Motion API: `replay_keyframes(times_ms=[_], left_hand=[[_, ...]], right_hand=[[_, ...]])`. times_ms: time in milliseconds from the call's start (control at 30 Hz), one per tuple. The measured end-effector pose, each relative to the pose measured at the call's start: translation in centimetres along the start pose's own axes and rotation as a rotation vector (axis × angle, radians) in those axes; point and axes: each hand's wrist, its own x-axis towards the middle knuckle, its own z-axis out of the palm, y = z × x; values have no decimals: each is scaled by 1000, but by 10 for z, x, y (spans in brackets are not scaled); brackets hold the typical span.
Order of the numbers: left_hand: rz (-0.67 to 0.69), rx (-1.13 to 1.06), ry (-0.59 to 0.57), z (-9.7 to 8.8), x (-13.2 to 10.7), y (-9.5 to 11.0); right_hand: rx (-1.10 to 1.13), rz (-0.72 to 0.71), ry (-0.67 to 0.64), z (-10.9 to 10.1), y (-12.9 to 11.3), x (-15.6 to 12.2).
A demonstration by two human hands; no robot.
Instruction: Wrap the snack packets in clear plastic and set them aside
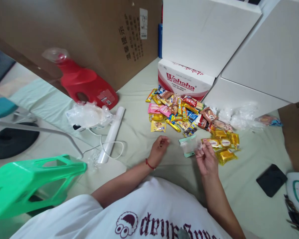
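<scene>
My right hand (207, 158) pinches the edge of a small packet (188, 146) with pale green borders and a clear, whitish middle, held above the sheet. Just left of it, my left hand (160, 149) has its fingers curled together, and whatever they may hold is hidden. Beyond both hands spreads a heap of wrapped snacks (173, 108) in yellow, red, pink, blue and brown. Several yellow snack packs (225, 143) lie beside my right hand. A single yellow cookie packet (158, 126) is at the heap's near edge.
Behind the heap stands a Wahaba-style white and red carton (181, 83). Crumpled clear plastic (241, 118) lies to its right. On the left are a red jug (87, 81), a plastic bag (89, 114), a white roll (112, 134) and a green stool (37, 182). A black flat object (271, 180) rests at right.
</scene>
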Motion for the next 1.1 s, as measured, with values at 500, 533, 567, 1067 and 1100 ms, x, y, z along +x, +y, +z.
replay_keyframes(times_ms=[500,533,567,1067,1100], left_hand=[[-184,-211,-98,4,4,9],[-175,-203,-63,4,4,8],[-161,-197,-34,5,5,8],[-166,-462,-126,3,-2,6],[-184,-462,-131,1,-3,5]], right_hand=[[-468,-93,67,-14,-20,31],[-542,-174,109,-15,-18,29],[-601,-243,131,-13,-14,23],[-451,175,-240,35,49,-12],[-409,205,-229,34,48,-12]])
